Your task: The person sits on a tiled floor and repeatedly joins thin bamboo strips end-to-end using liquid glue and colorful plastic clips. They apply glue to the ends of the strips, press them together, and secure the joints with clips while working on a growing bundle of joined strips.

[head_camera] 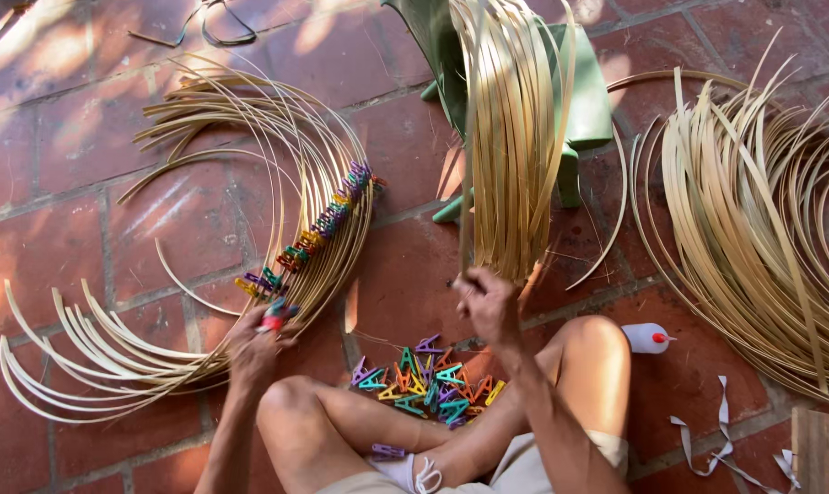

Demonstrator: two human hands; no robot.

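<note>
My left hand pinches a red clothespin onto a curved bundle of bamboo strips lying on the brick floor. A row of coloured clothespins runs along that bundle. My right hand grips the lower end of a thin strip from the bundle of bamboo strips draped over a green plastic stool. A pile of loose coloured clothespins lies between my knees.
A large fan of bamboo strips spreads at the right. A small white bottle with a red cap lies by my right knee. White fabric scraps and a wooden piece sit at lower right.
</note>
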